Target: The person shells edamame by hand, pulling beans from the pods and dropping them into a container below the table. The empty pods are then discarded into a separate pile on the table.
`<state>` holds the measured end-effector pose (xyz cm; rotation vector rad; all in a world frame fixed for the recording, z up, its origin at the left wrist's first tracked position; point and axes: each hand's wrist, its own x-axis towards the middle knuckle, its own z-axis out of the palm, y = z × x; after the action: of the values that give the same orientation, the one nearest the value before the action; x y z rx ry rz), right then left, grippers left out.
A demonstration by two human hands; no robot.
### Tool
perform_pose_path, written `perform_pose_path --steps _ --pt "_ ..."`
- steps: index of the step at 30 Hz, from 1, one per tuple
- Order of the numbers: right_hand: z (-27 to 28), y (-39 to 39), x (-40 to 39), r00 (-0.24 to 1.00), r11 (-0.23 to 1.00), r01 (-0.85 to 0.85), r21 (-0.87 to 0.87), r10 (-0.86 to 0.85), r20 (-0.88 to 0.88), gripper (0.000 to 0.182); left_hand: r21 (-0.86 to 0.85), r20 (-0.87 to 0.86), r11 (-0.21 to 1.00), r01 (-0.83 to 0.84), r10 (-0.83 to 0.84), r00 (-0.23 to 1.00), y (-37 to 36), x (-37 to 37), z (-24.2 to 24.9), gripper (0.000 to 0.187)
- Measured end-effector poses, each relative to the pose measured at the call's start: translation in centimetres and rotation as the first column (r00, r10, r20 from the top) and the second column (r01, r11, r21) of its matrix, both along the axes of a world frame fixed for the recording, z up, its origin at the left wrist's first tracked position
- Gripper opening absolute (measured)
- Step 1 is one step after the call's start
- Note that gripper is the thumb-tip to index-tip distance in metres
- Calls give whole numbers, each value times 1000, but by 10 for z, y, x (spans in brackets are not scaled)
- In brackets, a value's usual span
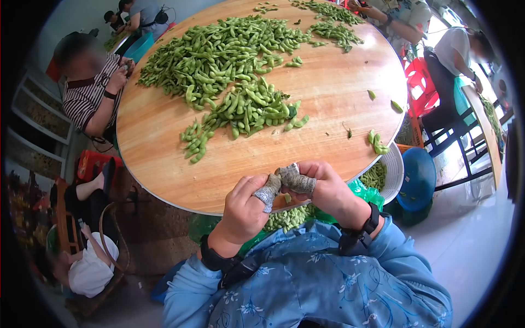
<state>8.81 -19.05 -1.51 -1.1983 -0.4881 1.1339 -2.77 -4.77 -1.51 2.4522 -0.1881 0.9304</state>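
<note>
My left hand [246, 205] and my right hand [331, 188] meet just past the table's near edge, fingers closed and thumbs tip to tip. Grey knitted cloth covers wrap both thumbs. Between the hands, mostly hidden by them, is an edamame pod [287, 198], of which only a small green bit shows. Below my hands, shelled pale green beans [288, 218] lie in front of my lap. Beyond them, a large heap of edamame pods [219, 57] covers the far left of the table, with a smaller pile [249, 109] nearer me.
The round wooden table [306, 142] fills the middle. A white basket [395, 174] with pods and a blue basin [418, 177] stand at right. Green plastic [365, 192] surrounds the beans. One person in stripes [90, 90] sits at left; others work around the room.
</note>
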Motion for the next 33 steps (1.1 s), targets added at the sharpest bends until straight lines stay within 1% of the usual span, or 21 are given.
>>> perform_pose_path --steps 1,3,4,6,7,9,14,16,17,19,20,21,22,23,25,26,27,28,29,31,33 --pt "0 -1 -1 1000 1000 2 -2 -2 -3 19 -18 18 1000 14 -14 1000 -1 -1 -1 27" --pt "0 -2 -5 986 997 26 79 -13 -163 19 -71 21 997 5 -4 1000 -1 -3 -6 27" --pt "2 -2 -6 986 997 26 78 -13 -165 19 -122 27 993 -5 8 1000 -1 -4 -7 27" --pt "7 -2 -6 981 997 31 77 -16 -192 19 -99 35 995 0 3 999 -1 -4 -4 23" --pt "6 -2 -6 981 997 31 77 -16 -193 19 -76 44 997 5 -2 999 -1 -4 -3 20" --pt "4 -2 -5 993 999 -2 45 7 -117 18 -87 35 996 14 -11 999 -2 -4 -1 20" --pt "1 -2 -4 996 997 -8 71 15 -92 16 -88 42 996 29 -25 999 -2 -5 -3 21" --pt "1 -2 -5 996 997 -14 77 20 -81 16 -157 -63 988 -6 -4 998 -2 -8 -4 19" --pt "0 -1 -7 998 998 4 65 1 -69 16 -158 -63 987 -7 -3 998 -4 -8 -6 19" --pt "0 2 -9 998 998 20 53 -16 -58 16 -401 -76 911 -93 68 995 -11 -8 -11 14" --pt "1 3 -10 998 996 35 81 -31 -46 15 -401 -77 911 -94 69 995 -12 -8 -14 14" --pt "1 3 -11 998 993 50 109 -47 -34 14 -602 -143 788 -128 51 988 -13 -9 -17 13" --pt "1 4 -11 998 993 48 111 -45 -32 14 -765 -201 621 -170 20 979 -13 -9 -18 11" --pt "0 5 -12 998 990 57 130 -60 21 11 -763 -197 624 -169 25 980 -13 -8 -15 11" --pt "0 7 -12 994 985 57 160 -71 80 8 -943 -237 270 -193 -140 961 -10 -4 -5 8" --pt "-1 4 -11 950 987 39 158 -85 300 8 -943 -229 275 -186 -133 964 -7 -2 -1 8" --pt "-2 3 -9 858 988 23 153 -98 504 10 -931 -292 284 -230 -197 936 -5 -1 2 7" --pt "5 2 -8 724 994 20 111 -91 684 12 -915 -355 294 -277 -258 898 -3 -2 4 7" --pt "7 1 -6 722 993 11 114 -87 686 12 -915 -353 295 -276 -249 902 -2 -2 4 7" --pt "8 0 -6 468 992 -27 124 -97 879 11 -914 -307 357 -194 -294 905 -3 -2 1 10" --pt "6 2 -8 435 989 -63 136 -95 895 12 -922 -310 328 -207 -304 901 -4 -3 4 11"
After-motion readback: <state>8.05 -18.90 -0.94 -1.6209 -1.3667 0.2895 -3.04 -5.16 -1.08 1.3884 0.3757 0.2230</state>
